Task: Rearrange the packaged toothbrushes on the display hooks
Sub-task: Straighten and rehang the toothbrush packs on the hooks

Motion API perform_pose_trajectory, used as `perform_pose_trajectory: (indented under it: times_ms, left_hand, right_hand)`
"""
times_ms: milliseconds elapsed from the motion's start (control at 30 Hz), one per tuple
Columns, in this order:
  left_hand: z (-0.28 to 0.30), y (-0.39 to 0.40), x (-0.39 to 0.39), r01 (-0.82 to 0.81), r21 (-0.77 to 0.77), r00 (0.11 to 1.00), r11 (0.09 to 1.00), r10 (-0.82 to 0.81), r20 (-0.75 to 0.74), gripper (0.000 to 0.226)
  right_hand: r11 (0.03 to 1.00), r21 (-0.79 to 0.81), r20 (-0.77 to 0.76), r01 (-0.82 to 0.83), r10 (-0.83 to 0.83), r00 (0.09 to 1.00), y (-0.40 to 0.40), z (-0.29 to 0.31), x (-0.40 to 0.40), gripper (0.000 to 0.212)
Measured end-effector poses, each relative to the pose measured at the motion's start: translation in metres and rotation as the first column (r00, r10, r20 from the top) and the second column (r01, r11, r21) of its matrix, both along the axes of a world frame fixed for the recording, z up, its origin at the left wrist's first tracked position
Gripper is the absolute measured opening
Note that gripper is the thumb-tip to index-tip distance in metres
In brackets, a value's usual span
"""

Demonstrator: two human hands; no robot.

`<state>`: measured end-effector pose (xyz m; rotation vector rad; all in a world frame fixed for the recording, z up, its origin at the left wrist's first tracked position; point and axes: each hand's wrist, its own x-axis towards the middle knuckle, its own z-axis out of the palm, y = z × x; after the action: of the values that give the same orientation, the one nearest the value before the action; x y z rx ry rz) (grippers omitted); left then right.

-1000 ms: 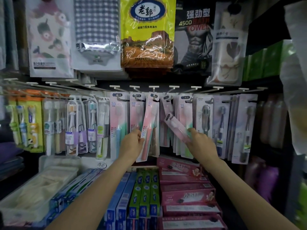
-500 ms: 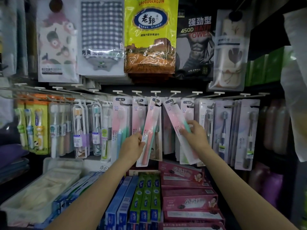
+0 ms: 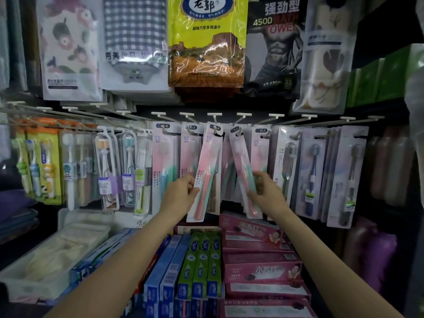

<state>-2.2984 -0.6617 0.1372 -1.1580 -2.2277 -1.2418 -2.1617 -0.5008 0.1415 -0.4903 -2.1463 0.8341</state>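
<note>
Across the top, hanging towel packs: floral pack (image 3: 68, 49), checked pack (image 3: 135, 42), yellow pack (image 3: 206, 42), black pack (image 3: 275, 49), clear pack (image 3: 325, 53).

Below these, a row of hooks (image 3: 214, 115) loaded with packaged toothbrushes: green cards (image 3: 43, 161) at far left, clear cases (image 3: 107, 168) next, pink-and-teal packs (image 3: 164, 161) in the middle, grey cards (image 3: 348, 175) at right.

On the shelf underneath: a white tray (image 3: 46, 260) at left, blue boxes (image 3: 165, 278) and green boxes (image 3: 202, 265) in the centre, pink boxes (image 3: 261, 271) stacked at right.

Two bare forearms reaching up from the bottom edge toward the middle hooks.

Left hand (image 3: 180, 193) curled round the lower part of a left pack (image 3: 204, 173), pinching its edge. Top of that pack up at a middle hook, bottom swung out to the left, so tilted; whether the hole sits on the wire cannot be told.

Right hand (image 3: 267, 193) gripping a right pack (image 3: 243, 171) low down, fingers wrapped over its right edge. That pack tilted the other way, top at the neighbouring hook, bottom swung right, lower end just above the pink boxes.

Tops of the two held packs near each other, bottoms well apart, forming an inverted V in front of the hanging pink-and-teal packs.
</note>
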Motion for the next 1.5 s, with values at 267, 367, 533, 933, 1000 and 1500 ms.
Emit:
perform_pose_trajectory:
  times_ms: [267, 367, 533, 933, 1000, 1500]
  left_hand:
    - [0.005, -0.004, 0.011, 0.186, 0.061, 0.958, 0.981, -0.194, 0.209, 0.016]
    - [0.003, -0.015, 0.009, 0.169, 0.037, 0.982, 0.985, -0.172, 0.075, 0.013]
    - [0.005, -0.044, -0.007, -0.018, 0.355, 0.995, 0.935, 0.051, -0.084, 0.010]
    - [0.007, -0.042, -0.036, -0.148, 0.281, 0.972, 0.948, 0.087, 0.218, 0.030]
    - [0.004, -0.042, -0.037, -0.148, 0.262, 0.980, 0.954, 0.106, 0.169, 0.021]
    - [0.001, -0.050, -0.045, -0.121, 0.220, 0.991, 0.968, 0.105, 0.082, 0.015]
  right_hand:
    - [0.957, -0.151, -0.206, -0.246, 0.213, 0.955, -0.042, 0.015, -0.028, 0.040]
    - [0.929, -0.237, -0.187, -0.283, 0.243, 0.952, -0.053, 0.017, -0.040, 0.048]
    - [0.882, -0.330, -0.304, -0.337, 0.239, 0.922, -0.049, 0.027, -0.037, 0.035]
    - [0.843, -0.428, -0.193, -0.326, 0.267, 0.944, -0.072, 0.020, -0.062, 0.047]
    - [0.860, -0.425, -0.215, -0.282, 0.207, 0.954, -0.073, 0.019, -0.065, 0.042]
    - [0.960, 0.276, 0.036, 0.041, -0.053, 0.998, -0.045, 0.038, 0.000, 0.039]
